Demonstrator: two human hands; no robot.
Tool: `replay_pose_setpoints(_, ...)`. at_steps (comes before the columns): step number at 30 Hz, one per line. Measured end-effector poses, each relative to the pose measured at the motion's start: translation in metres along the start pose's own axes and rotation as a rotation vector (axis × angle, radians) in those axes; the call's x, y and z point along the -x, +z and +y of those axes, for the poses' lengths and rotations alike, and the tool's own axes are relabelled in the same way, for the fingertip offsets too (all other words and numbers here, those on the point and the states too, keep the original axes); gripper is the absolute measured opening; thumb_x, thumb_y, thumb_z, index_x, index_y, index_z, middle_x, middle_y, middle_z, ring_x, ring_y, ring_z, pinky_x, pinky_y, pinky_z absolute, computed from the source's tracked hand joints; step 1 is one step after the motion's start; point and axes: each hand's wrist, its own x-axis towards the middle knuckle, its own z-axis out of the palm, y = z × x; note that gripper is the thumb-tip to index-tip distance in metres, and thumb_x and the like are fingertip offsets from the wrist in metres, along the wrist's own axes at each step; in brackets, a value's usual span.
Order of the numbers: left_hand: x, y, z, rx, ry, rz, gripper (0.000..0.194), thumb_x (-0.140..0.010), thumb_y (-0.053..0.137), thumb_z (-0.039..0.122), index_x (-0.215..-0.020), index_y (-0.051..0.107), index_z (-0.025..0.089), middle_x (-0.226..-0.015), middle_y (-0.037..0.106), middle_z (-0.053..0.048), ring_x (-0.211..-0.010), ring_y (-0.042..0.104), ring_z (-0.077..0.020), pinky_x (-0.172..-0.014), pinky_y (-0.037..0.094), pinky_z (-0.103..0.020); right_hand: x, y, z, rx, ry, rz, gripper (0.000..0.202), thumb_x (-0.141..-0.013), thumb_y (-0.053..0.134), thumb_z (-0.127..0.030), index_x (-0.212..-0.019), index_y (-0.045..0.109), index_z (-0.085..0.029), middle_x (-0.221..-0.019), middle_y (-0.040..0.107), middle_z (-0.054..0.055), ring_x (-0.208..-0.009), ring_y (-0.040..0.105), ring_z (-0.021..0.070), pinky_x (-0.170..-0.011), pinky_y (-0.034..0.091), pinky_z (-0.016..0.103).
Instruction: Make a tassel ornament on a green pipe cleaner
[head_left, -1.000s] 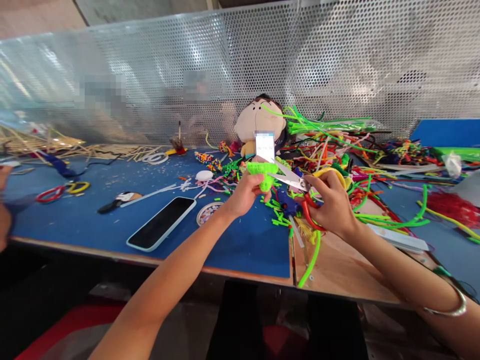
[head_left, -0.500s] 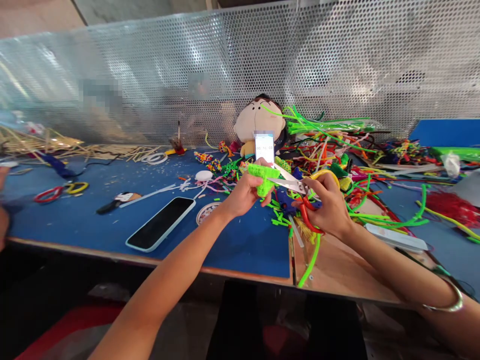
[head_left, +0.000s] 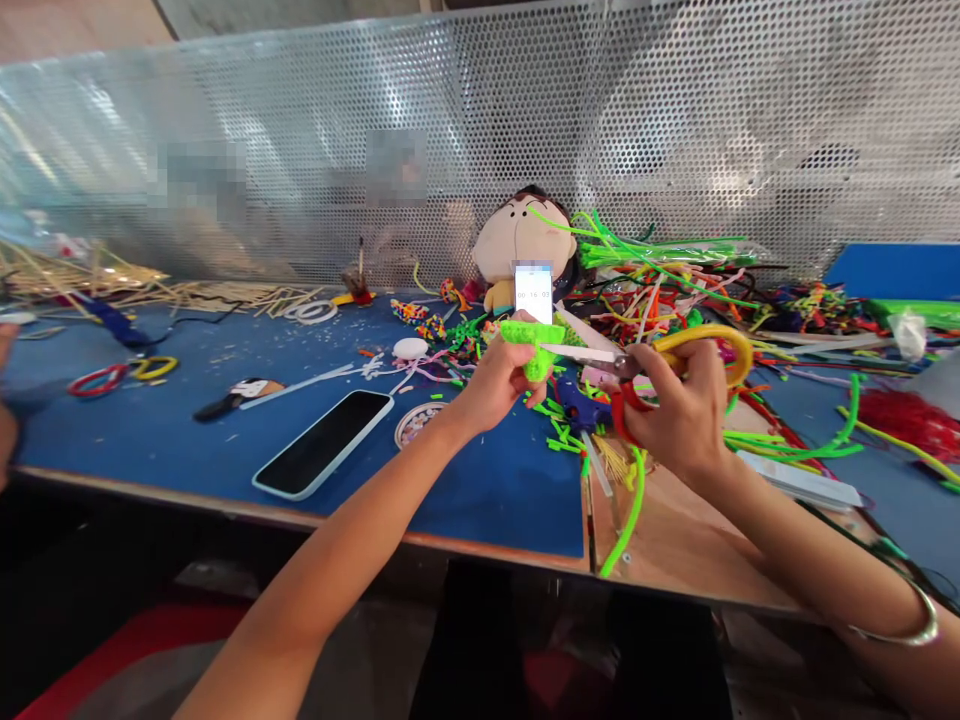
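Your L hand (head_left: 501,385) pinches green piece (head_left: 532,334), R hand (head_left: 681,405) grips scissors (head_left: 622,366); piece prob. soft, light, hold by edge.

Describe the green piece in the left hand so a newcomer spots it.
Over the blue tabletop, near the middle of the view, find the left hand. It pinches the green piece, with the scissors in the right hand pointing toward it. Chunky, fuzzy and wider at the top, it stands apart from the thin loose green snippets below.
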Motion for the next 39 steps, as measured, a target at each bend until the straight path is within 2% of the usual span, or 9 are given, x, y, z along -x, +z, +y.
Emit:
replay_pose_setpoints(3,0.0,-0.001,-0.003,-0.071,0.046,0.029,0.017,-0.066,0.056,0.028,-0.075,0.042,0.022,-0.053,0.04,0.008,-0.04,0.038,-0.0049,-0.034,0.032,-0.019,-0.003,-0.004,0.007,0.157,-0.012,0.028,0.031,-0.076,0.062,-0.03,-0.107,0.062,-0.028,-0.088,0.043,0.008,-0.08,0.042,0.0232,-0.067,0.037,0.039)
replay_pose_setpoints(5,0.0,-0.003,-0.006,-0.132,0.096,0.036,0.017,-0.069,0.056,0.028,-0.078,0.044,0.022,-0.058,0.043,0.007,-0.042,0.04,-0.0049,-0.035,0.033,-0.019,-0.004,-0.005,0.01,0.15,-0.017,0.013,0.032,-0.076,0.061,-0.029,-0.108,0.062,-0.029,-0.09,0.042,0.009,-0.08,0.042,0.0234,-0.067,0.037,0.04)
replay_pose_setpoints(11,0.0,-0.009,-0.011,-0.181,0.197,-0.057,0.02,-0.073,0.058,0.03,-0.084,0.044,0.021,-0.066,0.046,0.006,-0.047,0.046,-0.0049,-0.037,0.036,-0.019,-0.003,0.003,0.005,-0.226,-0.045,-0.107,0.032,-0.076,0.064,-0.034,-0.105,0.062,-0.018,-0.086,0.04,0.006,-0.074,0.043,0.0185,-0.062,0.04,0.033)
replay_pose_setpoints(17,0.002,-0.003,-0.006,-0.064,0.079,-0.079,0.022,-0.07,0.059,0.031,-0.082,0.043,0.021,-0.057,0.043,0.009,-0.042,0.039,-0.0044,-0.034,0.035,-0.016,-0.001,0.007,0.001,-0.337,0.011,-0.165,0.035,-0.075,0.065,-0.037,-0.105,0.06,-0.019,-0.084,0.041,0.004,-0.074,0.044,0.0184,-0.064,0.042,0.034)
replay_pose_setpoints(22,0.002,0.002,0.0,0.053,-0.097,-0.096,0.027,-0.065,0.061,0.035,-0.073,0.04,0.02,-0.047,0.034,0.01,-0.037,0.031,-0.004,-0.03,0.029,-0.015,-0.001,0.005,0.004,-0.168,0.019,-0.062,0.031,-0.076,0.064,-0.038,-0.102,0.062,-0.022,-0.085,0.042,0.006,-0.077,0.043,0.0212,-0.064,0.041,0.035)
replay_pose_setpoints(25,0.002,0.002,0.001,0.085,-0.138,-0.11,0.029,-0.064,0.063,0.035,-0.072,0.038,0.021,-0.048,0.032,0.01,-0.037,0.031,-0.0036,-0.03,0.028,-0.015,-0.001,0.003,0.006,-0.055,0.017,-0.016,0.029,-0.076,0.062,-0.037,-0.101,0.062,-0.023,-0.085,0.044,0.007,-0.077,0.043,0.0219,-0.066,0.04,0.037)
replay_pose_setpoints(33,0.001,-0.002,-0.003,-0.036,0.058,-0.066,0.021,-0.067,0.059,0.027,-0.082,0.044,0.021,-0.054,0.043,0.009,-0.041,0.04,-0.0044,-0.036,0.034,-0.016,-0.004,0.0,-0.002,-0.392,0.085,-0.214,0.037,-0.073,0.067,-0.039,-0.103,0.061,-0.019,-0.085,0.047,0.006,-0.075,0.048,0.0192,-0.066,0.045,0.035)
replay_pose_setpoints(36,0.0,-0.003,-0.004,-0.043,0.081,-0.056,0.021,-0.069,0.059,0.027,-0.081,0.043,0.021,-0.058,0.046,0.008,-0.043,0.042,-0.0043,-0.037,0.035,-0.016,-0.004,0.0,-0.007,-0.485,0.144,-0.296,0.04,-0.073,0.068,-0.042,-0.104,0.061,-0.018,-0.087,0.051,0.006,-0.076,0.051,0.0195,-0.068,0.046,0.036)
replay_pose_setpoints(39,0.0,-0.003,-0.003,-0.035,0.073,-0.042,0.021,-0.069,0.058,0.028,-0.08,0.043,0.021,-0.057,0.043,0.009,-0.042,0.039,-0.0039,-0.037,0.034,-0.016,-0.004,0.0,-0.008,-0.47,0.149,-0.284,0.04,-0.073,0.067,-0.041,-0.104,0.062,-0.017,-0.086,0.051,0.006,-0.076,0.052,0.0197,-0.068,0.046,0.036)
